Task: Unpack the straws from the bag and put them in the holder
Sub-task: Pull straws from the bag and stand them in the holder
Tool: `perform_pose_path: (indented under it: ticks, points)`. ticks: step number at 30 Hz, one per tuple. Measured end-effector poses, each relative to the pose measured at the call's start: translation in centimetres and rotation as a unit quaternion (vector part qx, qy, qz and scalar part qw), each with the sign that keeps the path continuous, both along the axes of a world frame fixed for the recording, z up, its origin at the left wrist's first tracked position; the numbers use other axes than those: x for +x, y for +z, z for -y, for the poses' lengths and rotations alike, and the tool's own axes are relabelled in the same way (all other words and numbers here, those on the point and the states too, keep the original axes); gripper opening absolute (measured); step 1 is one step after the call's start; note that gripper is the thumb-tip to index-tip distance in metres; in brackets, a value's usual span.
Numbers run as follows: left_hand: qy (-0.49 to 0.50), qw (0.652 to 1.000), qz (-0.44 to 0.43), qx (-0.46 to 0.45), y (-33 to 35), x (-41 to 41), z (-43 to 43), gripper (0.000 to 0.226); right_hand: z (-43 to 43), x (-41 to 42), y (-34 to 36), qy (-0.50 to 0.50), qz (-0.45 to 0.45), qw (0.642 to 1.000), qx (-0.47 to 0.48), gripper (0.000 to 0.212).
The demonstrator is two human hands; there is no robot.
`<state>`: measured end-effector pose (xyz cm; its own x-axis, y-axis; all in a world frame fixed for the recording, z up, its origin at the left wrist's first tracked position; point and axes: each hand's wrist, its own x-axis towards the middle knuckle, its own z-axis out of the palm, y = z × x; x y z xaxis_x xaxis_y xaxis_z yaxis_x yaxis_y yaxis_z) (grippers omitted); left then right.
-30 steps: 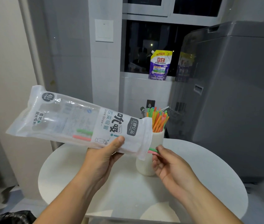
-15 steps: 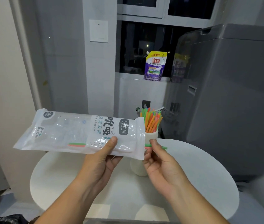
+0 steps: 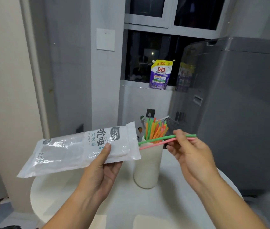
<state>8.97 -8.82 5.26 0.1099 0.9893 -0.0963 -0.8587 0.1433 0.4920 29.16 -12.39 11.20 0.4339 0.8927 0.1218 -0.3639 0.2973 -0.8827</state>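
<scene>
Right hand pinches two thin straws, green and pink, near-level, ends at bag mouth, crossing holder rim | left hand fingers grip crinkly clear bag | white cylindrical holder upright on counter

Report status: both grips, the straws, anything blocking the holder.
Left grip holds bag. Right grip pinches two straws, far ends at bag mouth. Holder upright, many straws inside; nothing blocks it.
</scene>
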Motion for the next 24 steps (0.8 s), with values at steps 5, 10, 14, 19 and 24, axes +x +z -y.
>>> perform_pose_path:
  ticks: [5, 10, 14, 19, 24]
  points:
    - [0.025, 0.999, 0.001, -0.022, 0.1, -0.1, -0.3, 0.047, -0.6, 2.5, 4.8, -0.050, 0.087, 0.994, 0.053, 0.012]
    - [0.030, 0.999, 0.009, -0.033, 0.2, 0.2, -0.6, 0.045, -0.9, 4.4, 8.9, -0.076, 0.191, 0.976, 0.072, 0.013]
    - [0.029, 0.999, 0.015, -0.032, 0.1, 0.4, -0.6, 0.039, -0.4, 4.7, 11.7, -0.096, 0.251, 0.959, 0.091, 0.012]
    - [0.025, 0.999, 0.015, -0.033, 0.0, 0.2, -0.6, 0.028, 0.3, 5.0, 15.3, -0.120, 0.313, 0.934, 0.119, 0.010]
    - [0.016, 0.999, 0.011, -0.032, -0.1, 0.5, -0.6, 0.022, 0.2, 5.1, 17.4, -0.152, 0.410, 0.892, 0.115, 0.011]
